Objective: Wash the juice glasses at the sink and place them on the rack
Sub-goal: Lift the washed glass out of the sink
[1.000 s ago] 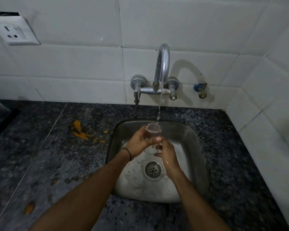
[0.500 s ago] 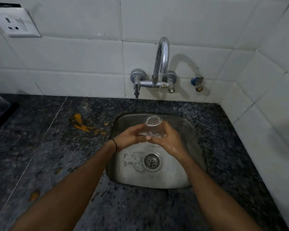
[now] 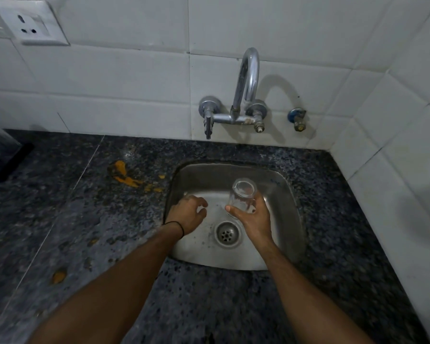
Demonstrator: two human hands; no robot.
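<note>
Juice glass [image 3: 242, 198]: small and clear, held above the basin of the sink [image 3: 294, 199], behind the drain [image 3: 227, 233] and a little right of centre. It is tilted, with one round end turned up toward the camera. I cannot tell whether that end is the mouth or the base.
Handling: probably light and rigid, but thin-walled and breakable. The smooth glass is likely wet and slippery, and the steel basin below would be unforgiving if it dropped.
Where to hold: around the side wall near mid-height, thumb opposite fingers, not by the rim. The grip should be firm without squeezing.
Right hand [image 3: 255, 220]: grips the glass from the near side. The thumb [image 3: 231, 209] lies on its left wall and the fingers [image 3: 260, 198] curl round its right wall, covering the lower part.
Left hand [image 3: 188, 214]: well clear of the glass, over the left side of the basin. Its fingers are loosely curled with nothing in them, and it seems to touch nothing.
Tap [image 3: 248, 78]: no stream shows at the spout.
Rack: none that I can identify in view.
Stage: the glass looks rinsed, so carrying it to the rack likely comes next.
</note>
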